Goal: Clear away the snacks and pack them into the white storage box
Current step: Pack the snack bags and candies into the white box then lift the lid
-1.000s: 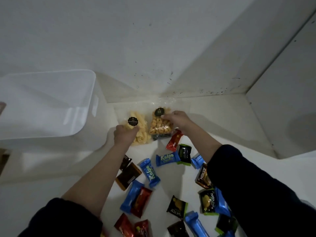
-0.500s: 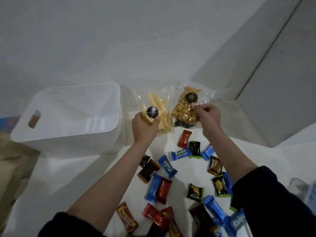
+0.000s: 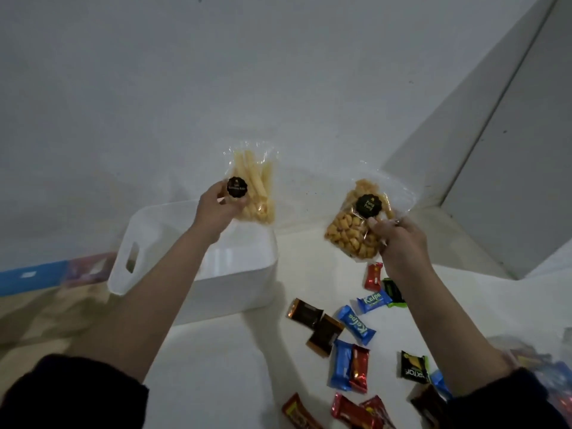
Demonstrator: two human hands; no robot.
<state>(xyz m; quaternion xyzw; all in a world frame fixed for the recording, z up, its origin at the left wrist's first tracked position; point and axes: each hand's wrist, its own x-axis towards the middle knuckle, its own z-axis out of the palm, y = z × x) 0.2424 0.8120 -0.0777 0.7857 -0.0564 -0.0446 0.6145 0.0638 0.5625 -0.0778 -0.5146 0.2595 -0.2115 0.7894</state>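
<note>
My left hand (image 3: 216, 209) grips a clear bag of pale yellow stick snacks (image 3: 257, 187) with a black round label, held up over the far right part of the white storage box (image 3: 130, 239). My right hand (image 3: 399, 243) holds a clear bag of round golden snacks (image 3: 349, 236), lifted above the white surface to the right of the box. Several small wrapped snacks lie on the surface below: blue Kalpa bars (image 3: 356, 325), brown packets (image 3: 325, 334), red ones (image 3: 373, 275) and a black Nextar packet (image 3: 413, 365).
The box has a cut-out handle (image 3: 132, 257) on its left end and stands at the left edge of the white surface (image 3: 216, 366). White walls meet in a corner behind. A clear bag of more wrapped snacks (image 3: 544, 366) lies at the far right.
Both hands have lifted their bags higher off the surface. The left hand has carried the stick bag leftward to above the box; the right bag has risen and stays right of it.
</note>
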